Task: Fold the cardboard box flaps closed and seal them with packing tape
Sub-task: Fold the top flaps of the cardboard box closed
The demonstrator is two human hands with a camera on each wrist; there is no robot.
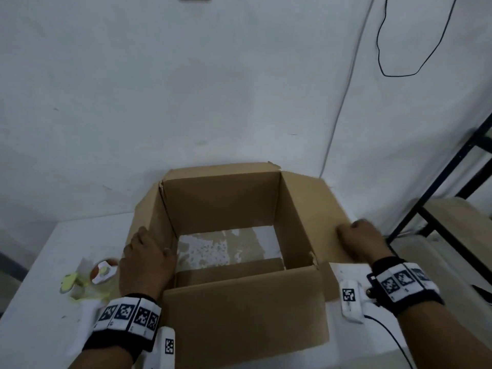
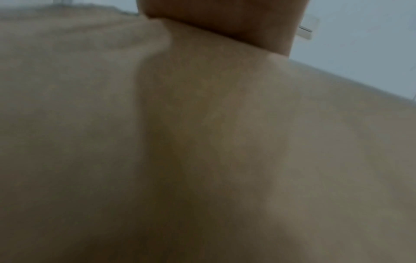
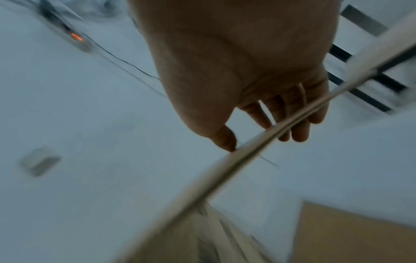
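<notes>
Cardboard box [image 1: 226, 235] sits open on the white surface [image 1: 40, 302], all flaps out, so it's the 1st step: folding. Left hand [image 1: 145, 262] lies flat, fingers straight, on the left flap [image 1: 145, 209]; right hand [image 1: 362, 243] pinches the right flap [image 1: 314, 217] edge w/ thumb & fingers. Next, probably: swing both side flaps inward; tape roll [image 1: 103, 270] waits just left of the box.

I see the brown cardboard box [image 1: 226, 230] standing upright with all four flaps spread open. Its far flap [image 1: 221, 170] stands up, the left flap [image 1: 145, 217] and right flap [image 1: 316, 219] slant outward, and the near flap [image 1: 245, 318] folds out toward me. The box floor shows whitish torn patches.
</notes>
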